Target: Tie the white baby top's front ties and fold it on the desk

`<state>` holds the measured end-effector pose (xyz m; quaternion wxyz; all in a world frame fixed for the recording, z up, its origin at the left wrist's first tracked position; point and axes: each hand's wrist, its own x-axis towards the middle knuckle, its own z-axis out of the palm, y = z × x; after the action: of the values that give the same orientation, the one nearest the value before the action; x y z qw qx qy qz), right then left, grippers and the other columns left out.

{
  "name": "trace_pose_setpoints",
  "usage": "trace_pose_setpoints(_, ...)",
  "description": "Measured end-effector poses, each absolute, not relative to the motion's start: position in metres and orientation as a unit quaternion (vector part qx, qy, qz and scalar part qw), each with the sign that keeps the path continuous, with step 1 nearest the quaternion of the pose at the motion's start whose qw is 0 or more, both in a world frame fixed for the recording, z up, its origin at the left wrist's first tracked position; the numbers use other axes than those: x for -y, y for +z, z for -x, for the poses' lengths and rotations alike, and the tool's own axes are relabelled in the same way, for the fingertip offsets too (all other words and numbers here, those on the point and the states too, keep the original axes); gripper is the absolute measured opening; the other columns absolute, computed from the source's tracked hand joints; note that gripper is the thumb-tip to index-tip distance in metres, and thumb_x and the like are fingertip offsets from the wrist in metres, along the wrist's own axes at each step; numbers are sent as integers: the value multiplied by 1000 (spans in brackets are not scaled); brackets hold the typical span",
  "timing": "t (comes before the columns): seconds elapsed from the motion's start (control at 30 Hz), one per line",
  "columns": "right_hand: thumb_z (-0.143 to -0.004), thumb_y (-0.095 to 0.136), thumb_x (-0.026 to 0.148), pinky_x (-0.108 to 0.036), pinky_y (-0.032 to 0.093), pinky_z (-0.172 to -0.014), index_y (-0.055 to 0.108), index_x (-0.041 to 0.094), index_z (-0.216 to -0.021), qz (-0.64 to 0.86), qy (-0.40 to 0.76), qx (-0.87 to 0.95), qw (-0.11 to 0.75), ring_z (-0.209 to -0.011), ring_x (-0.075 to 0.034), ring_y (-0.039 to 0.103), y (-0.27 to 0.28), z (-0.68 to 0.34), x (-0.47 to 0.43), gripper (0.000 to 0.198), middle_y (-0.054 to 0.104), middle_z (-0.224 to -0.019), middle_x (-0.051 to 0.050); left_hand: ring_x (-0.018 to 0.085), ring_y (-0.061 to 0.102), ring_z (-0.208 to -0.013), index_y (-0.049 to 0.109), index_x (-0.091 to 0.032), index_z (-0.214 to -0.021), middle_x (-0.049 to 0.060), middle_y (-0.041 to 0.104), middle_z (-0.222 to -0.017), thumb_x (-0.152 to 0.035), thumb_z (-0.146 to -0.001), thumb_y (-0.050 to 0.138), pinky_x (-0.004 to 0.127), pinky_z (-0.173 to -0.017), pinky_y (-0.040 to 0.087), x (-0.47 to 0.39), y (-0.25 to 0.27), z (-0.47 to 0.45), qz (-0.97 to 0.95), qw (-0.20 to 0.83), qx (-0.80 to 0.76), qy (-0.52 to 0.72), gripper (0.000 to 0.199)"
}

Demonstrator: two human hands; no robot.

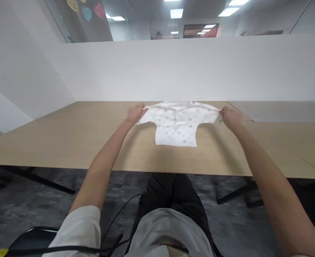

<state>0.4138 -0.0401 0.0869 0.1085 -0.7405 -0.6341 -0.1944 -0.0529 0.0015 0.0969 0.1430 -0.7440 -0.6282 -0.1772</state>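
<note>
A small white shirt (176, 125) with a faint scattered print is stretched out sideways over the wooden table (52, 142). My left hand (136, 113) is closed on the end of one sleeve. At the opposite sleeve end, my right hand (230, 116) pinches the fabric. Both arms reach forward, and the sleeves are pulled taut between the hands. The shirt's hem hangs toward me, and shadows fall on the tabletop beneath it. Whether the lower part touches the table I cannot tell. Both hands are slightly blurred.
A white wall (152, 71) with a window above it runs along the table's far edge. A grey panel (288, 111) lies at the back right. At the lower left are a black chair (34, 235) and a dark cable (120, 210).
</note>
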Motion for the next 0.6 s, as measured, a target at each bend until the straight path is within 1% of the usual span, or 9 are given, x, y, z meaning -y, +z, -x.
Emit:
trace_pose_setpoints(0.07,-98,32,43,-30,35,-61,55,8,-110,739,-259,604,146,-72,-25,60,103,-423,44,43,64,-82,-18,28,60,-96,50,-11,-115,16,64,-101,-56,-93,26,31,-78,39,6,117,58,748,186,604,-203,55)
trace_pose_setpoints(0.13,-97,30,49,-29,31,-59,57,8,-103,723,-297,604,156,-68,-24,57,102,-432,55,49,62,-75,-16,28,59,-98,54,-12,-110,17,63,-102,-57,-92,29,30,-77,39,18,121,67,766,207,574,-201,54)
trace_pose_setpoints(0.23,-95,33,53,-27,26,-57,58,12,-86,675,-292,665,129,-64,-20,53,74,-443,83,49,59,-69,-13,27,59,-93,61,-15,-96,16,63,-95,-57,-88,41,29,-72,39,43,99,87,806,189,544,-136,47)
trace_pose_setpoints(0.33,-93,38,50,-28,27,-57,55,17,-72,612,-239,748,87,-64,-20,50,35,-455,116,43,57,-68,-11,26,60,-87,66,-16,-88,15,63,-93,-43,-87,48,30,-67,39,72,59,109,822,151,545,-67,32)
trace_pose_setpoints(0.4,-93,39,45,-29,30,-59,54,19,-70,567,-200,795,74,-66,-20,51,14,-463,137,38,57,-68,-10,25,60,-88,68,-18,-89,14,64,-95,-33,-87,47,30,-67,41,90,34,122,807,132,570,-73,26)
trace_pose_setpoints(0.5,-93,37,38,-31,34,-64,55,21,-70,538,-159,822,93,-70,-22,53,-6,-470,159,34,58,-71,-10,24,61,-89,70,-20,-93,11,64,-97,-34,-85,47,29,-70,44,114,5,135,768,94,620,-133,28)
trace_pose_setpoints(0.6,-91,39,38,-33,37,-64,57,21,-75,625,-167,745,163,-76,-25,57,-19,-469,168,30,61,-76,-13,23,61,-90,68,-19,-106,11,63,-105,-36,-85,46,29,-74,46,130,-14,137,702,55,676,-217,35)
